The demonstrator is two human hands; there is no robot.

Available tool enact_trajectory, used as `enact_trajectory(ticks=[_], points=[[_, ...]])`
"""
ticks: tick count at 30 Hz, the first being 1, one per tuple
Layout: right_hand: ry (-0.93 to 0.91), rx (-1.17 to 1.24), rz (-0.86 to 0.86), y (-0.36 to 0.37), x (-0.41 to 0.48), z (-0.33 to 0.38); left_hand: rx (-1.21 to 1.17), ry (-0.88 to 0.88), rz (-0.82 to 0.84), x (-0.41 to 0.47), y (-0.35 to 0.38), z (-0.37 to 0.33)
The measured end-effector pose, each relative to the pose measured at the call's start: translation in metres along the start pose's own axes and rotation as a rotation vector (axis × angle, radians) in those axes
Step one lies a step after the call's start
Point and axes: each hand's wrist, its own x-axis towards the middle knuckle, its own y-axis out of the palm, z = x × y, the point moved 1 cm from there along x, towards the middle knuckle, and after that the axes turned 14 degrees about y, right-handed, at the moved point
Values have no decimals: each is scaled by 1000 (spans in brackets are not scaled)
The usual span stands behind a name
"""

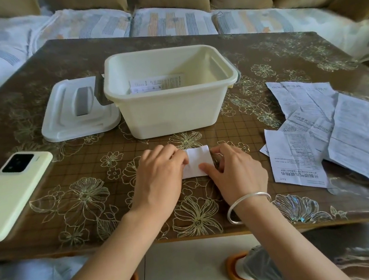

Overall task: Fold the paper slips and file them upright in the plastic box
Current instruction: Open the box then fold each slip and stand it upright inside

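The left hand [160, 177] and right hand [233, 173] both pinch the paper slip [197, 161] with curled fingers, flat on the surface [74, 171] just before the plastic box [172, 114]. Open room lies toward the near edge; loose sheets [312, 133] flank the right, a phone [16, 192] the left

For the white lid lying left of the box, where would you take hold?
By the grey handle on its top, from straight above: the lid lies flat, top side up, and the recess around the handle probably leaves finger room.
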Motion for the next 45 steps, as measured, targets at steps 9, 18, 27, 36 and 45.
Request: enact_trajectory(ticks=[9, 18, 27, 36, 45], points=[[61, 138, 1, 5, -3, 5, -202, -85, 1, -8, -1, 8], [89, 274, 12, 3, -4, 16, -220, -116, 108, -1, -6, 8], [196, 461, 134, -3, 6, 20, -247, -148, 109, -2, -7, 8], [-34, 243, 149, -4, 13, 10, -301, -209, 81, -2, -19, -6], [-279, 252, 320, -14, 27, -9, -265, -192, 74, -21, -19, -27]])
